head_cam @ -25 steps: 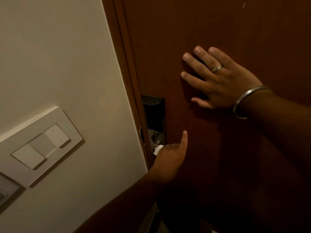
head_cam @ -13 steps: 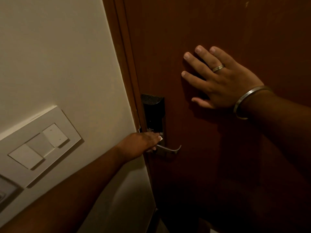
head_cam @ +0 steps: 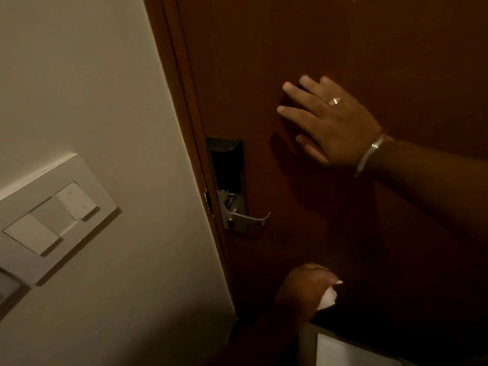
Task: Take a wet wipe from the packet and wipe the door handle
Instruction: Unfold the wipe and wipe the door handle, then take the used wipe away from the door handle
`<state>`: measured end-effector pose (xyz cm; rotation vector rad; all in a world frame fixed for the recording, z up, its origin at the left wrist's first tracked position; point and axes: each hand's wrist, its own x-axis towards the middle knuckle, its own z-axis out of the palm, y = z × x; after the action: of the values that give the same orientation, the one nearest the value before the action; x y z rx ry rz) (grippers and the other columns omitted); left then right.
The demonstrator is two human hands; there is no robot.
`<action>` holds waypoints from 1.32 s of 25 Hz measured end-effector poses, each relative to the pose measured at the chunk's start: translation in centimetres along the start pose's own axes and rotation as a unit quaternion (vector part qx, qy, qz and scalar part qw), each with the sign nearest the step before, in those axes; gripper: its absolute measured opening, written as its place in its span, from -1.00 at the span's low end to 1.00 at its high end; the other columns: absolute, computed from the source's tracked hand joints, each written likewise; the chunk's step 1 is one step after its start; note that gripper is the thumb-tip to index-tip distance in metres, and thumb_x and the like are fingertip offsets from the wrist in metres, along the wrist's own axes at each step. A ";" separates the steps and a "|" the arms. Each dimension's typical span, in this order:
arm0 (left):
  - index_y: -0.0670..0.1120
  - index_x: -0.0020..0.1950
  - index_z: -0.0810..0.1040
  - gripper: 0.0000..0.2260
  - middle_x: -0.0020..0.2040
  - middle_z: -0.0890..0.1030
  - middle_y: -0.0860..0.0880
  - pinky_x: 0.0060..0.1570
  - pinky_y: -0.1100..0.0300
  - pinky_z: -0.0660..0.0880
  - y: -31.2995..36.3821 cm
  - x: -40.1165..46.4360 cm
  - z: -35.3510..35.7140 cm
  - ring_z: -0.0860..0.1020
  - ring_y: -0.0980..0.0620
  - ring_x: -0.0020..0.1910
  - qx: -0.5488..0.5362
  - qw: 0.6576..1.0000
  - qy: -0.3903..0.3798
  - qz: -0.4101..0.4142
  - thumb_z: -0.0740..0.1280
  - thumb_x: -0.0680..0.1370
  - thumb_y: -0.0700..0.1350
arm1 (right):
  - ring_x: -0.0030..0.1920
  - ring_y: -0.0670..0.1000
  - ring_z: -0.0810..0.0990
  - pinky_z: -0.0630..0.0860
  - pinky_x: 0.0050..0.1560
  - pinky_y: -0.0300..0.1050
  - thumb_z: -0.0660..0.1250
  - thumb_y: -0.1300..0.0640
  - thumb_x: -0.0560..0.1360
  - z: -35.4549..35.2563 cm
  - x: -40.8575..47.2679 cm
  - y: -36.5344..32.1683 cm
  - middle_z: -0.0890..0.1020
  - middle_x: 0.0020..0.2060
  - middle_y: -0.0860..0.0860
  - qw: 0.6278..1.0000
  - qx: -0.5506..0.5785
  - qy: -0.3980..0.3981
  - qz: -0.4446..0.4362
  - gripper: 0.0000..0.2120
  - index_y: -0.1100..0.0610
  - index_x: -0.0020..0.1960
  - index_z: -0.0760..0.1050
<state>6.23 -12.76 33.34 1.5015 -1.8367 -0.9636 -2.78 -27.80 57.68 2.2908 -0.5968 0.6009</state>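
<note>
A silver lever door handle (head_cam: 247,217) sticks out from a lock plate with a black upper panel (head_cam: 227,165) on the dark brown door (head_cam: 330,35). My left hand (head_cam: 303,289) hangs below the handle, apart from it, closed around a crumpled white wet wipe (head_cam: 327,298). My right hand (head_cam: 332,121), with a ring and a metal bangle, lies flat on the door, fingers spread, up and to the right of the lock. The wipe packet is not in view.
A cream wall (head_cam: 92,75) lies left of the door frame (head_cam: 184,101), carrying a white switch plate (head_cam: 52,215). A pale box-like object (head_cam: 343,350) shows at the bottom edge, below my left hand.
My left hand has come off the handle and dropped down and to the right with the wipe. The handle is now fully uncovered. My right hand has stayed flat on the door.
</note>
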 end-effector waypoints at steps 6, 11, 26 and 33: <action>-0.12 0.17 0.56 -0.81 -0.08 0.62 0.00 -0.30 0.24 0.55 -1.8 -2.7 4.2 0.61 0.12 -0.15 -0.353 0.900 0.026 -0.256 0.27 0.62 -0.11 | 0.23 0.12 0.58 0.47 0.22 -0.04 0.31 0.03 0.58 1.2 -25.5 -11.7 0.55 0.32 0.13 0.563 0.500 -0.289 0.591 -0.52 0.14 0.45 0.38; -0.05 -0.03 0.60 -0.93 -0.06 0.63 -0.13 -0.31 0.16 0.55 -0.6 -2.8 13.5 0.60 -0.01 -0.20 -0.372 0.863 -0.011 -0.343 0.32 0.58 -0.18 | -0.22 -0.07 0.64 0.51 -0.28 -0.19 0.45 0.12 0.48 2.3 -38.1 -17.8 0.65 -0.11 0.00 0.302 0.557 -0.340 0.695 -0.63 0.12 0.24 0.48; -0.09 0.24 0.52 -0.70 0.25 0.54 -0.30 0.12 -0.09 0.52 -17.4 2.2 32.5 0.55 -0.18 0.13 -0.255 0.904 -0.028 -0.343 0.39 0.53 -0.27 | -0.22 0.09 0.68 0.65 -0.28 -0.15 0.37 -0.10 0.52 15.7 -56.0 -27.1 0.63 -0.01 0.22 0.181 0.455 -0.298 0.820 -0.56 0.28 0.12 0.55; 0.02 0.56 -0.06 -0.29 0.56 0.11 -0.10 0.44 -0.08 0.19 -16.8 -1.5 25.4 0.15 -0.15 0.49 0.285 0.928 -0.195 -0.144 0.32 0.56 0.03 | 0.56 0.14 0.18 0.21 0.52 0.04 0.08 -0.17 0.62 10.7 -52.3 -29.0 0.09 0.61 0.07 0.506 0.290 -0.520 0.625 -0.30 0.01 0.63 -0.15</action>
<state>-4.21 -8.68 4.96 2.0912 -2.3683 -0.9589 -24.98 -3.32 6.67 2.1398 -3.1888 -0.2487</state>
